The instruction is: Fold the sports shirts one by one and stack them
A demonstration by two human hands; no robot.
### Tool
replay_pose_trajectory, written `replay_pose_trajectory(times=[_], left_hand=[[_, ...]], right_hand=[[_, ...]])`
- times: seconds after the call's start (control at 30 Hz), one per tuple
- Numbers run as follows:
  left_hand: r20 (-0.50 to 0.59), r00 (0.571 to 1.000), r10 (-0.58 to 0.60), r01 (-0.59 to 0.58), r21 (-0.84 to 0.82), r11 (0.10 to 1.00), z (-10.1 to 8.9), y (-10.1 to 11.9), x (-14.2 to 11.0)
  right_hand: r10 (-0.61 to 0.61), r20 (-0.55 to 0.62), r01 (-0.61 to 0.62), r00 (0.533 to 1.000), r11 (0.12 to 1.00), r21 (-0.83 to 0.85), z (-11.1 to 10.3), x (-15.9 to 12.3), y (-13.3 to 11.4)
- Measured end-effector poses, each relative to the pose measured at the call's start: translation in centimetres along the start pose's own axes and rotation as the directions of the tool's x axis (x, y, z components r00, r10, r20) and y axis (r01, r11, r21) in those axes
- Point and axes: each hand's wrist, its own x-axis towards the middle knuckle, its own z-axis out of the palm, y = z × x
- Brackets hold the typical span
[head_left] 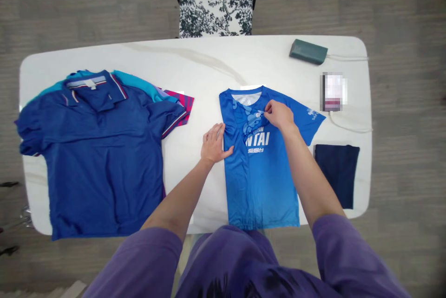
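A bright blue T-shirt (272, 182) with white lettering lies on the table, its left side folded inward and one sleeve spread out to the right. My left hand (213, 144) rests at the shirt's left edge, fingers stretched out and thumb apart, touching the fold. On the upper chest, just below the collar, my right hand (279, 114) has its thumb and fingers pinched together on the shirt's fabric. The folded-over sleeve lies near those fingertips.
Several shirts are stacked at left, a navy polo shirt (108, 163) on top. A folded dark cloth (339, 172) lies at right. Beyond it are a blurred-out device (332, 91) and a dark green box (308, 52), both with cables. A patterned chair (216, 8) stands behind the white table (195, 80).
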Motion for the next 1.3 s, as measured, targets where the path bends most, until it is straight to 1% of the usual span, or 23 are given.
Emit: replay_pose_trajectory(times=[0.03,0.1,0.17,0.2,0.3,0.37,0.43,0.53,0.67,0.77,0.83,0.9,0.97,1.0,1.03,1.1,1.17,1.2,1.23,1.3], left_hand=[[-0.012,1.000,0.004,-0.004,-0.004,1.000,0.0,-0.1,0.0],[-0.027,1.000,0.008,-0.008,0.002,1.000,0.0,-0.2,0.0],[-0.021,1.000,0.004,-0.003,0.018,1.000,0.0,-0.3,0.0],[-0.014,1.000,0.001,0.000,0.022,1.000,0.1,-0.4,0.0],[-0.011,1.000,0.004,-0.004,0.017,1.000,0.3,-0.8,0.0],[-0.032,0.999,0.017,-0.016,0.018,1.000,0.5,-1.1,0.0],[-0.060,0.998,0.035,-0.033,0.031,0.999,0.8,-1.3,-0.1],[-0.086,0.994,0.064,-0.060,0.053,0.997,1.0,-1.6,-0.1],[-0.077,0.995,0.065,-0.060,0.066,0.996,1.0,-1.7,-0.1],[-0.066,0.996,0.058,-0.053,0.069,0.996,0.9,-1.6,-0.1],[-0.062,0.997,0.050,-0.046,0.066,0.997,0.9,-1.6,-0.1],[-0.051,0.998,0.038,-0.035,0.059,0.998,0.9,-1.6,-0.1],[-0.033,0.999,0.030,-0.028,0.048,0.998,0.9,-1.6,-0.1],[-0.025,0.999,0.030,-0.028,0.044,0.999,0.9,-1.6,-0.1],[-0.019,0.999,0.030,-0.029,0.042,0.999,0.8,-1.6,-0.1],[-0.012,1.000,0.028,-0.027,0.042,0.999,0.8,-1.4,-0.1],[-0.006,1.000,0.024,-0.024,0.048,0.999,0.7,-1.2,-0.2],[-0.005,1.000,0.024,-0.024,0.051,0.998,0.6,-1.0,-0.2],[-0.003,1.000,0.024,-0.024,0.055,0.998,0.6,-0.9,-0.2],[0.000,1.000,0.022,-0.022,0.061,0.998,0.6,-0.6,-0.3]], right_hand=[[-0.035,-0.026,0.035,0.999,0.999,-0.010,0.0,0.6,-1.0],[-0.144,-0.040,0.145,0.989,0.989,0.006,0.4,2.4,-4.0],[-0.250,0.006,0.250,0.968,0.967,0.050,1.3,4.6,-7.8],[-0.284,0.040,0.282,0.958,0.958,0.062,1.9,5.8,-9.7],[-0.308,0.147,0.308,0.940,0.951,0.028,3.6,9.1,-14.5],[-0.307,0.216,0.318,0.927,0.948,-0.017,4.4,10.8,-16.4],[-0.304,0.269,0.328,0.914,0.943,-0.048,4.6,11.9,-17.4],[-0.280,0.296,0.310,0.913,0.949,-0.059,4.2,12.8,-17.7],[-0.266,0.260,0.275,0.928,0.961,0.001,3.8,13.5,-17.7],[-0.308,0.217,0.299,0.926,0.951,0.076,3.9,13.7,-17.7],[-0.364,0.133,0.347,0.922,0.928,0.134,3.8,12.7,-17.0],[-0.389,-0.015,0.385,0.921,0.905,0.182,3.5,10.1,-15.1],[-0.336,-0.168,0.366,0.927,0.907,0.208,3.2,5.8,-11.9],[-0.277,-0.222,0.324,0.935,0.921,0.216,3.2,3.1,-10.0],[-0.194,-0.260,0.255,0.946,0.940,0.226,3.4,0.2,-7.9],[0.016,-0.271,0.058,0.962,0.963,0.262,4.0,-5.4,-4.0],[0.201,-0.219,-0.130,0.955,0.944,0.302,5.1,-9.8,-1.3],[0.263,-0.194,-0.194,0.945,0.929,0.315,5.7,-11.2,-0.5],[0.300,-0.178,-0.233,0.937,0.918,0.321,6.3,-12.1,-0.2],[0.313,-0.175,-0.248,0.933,0.916,0.316,7.4,-12.4,-0.4]])
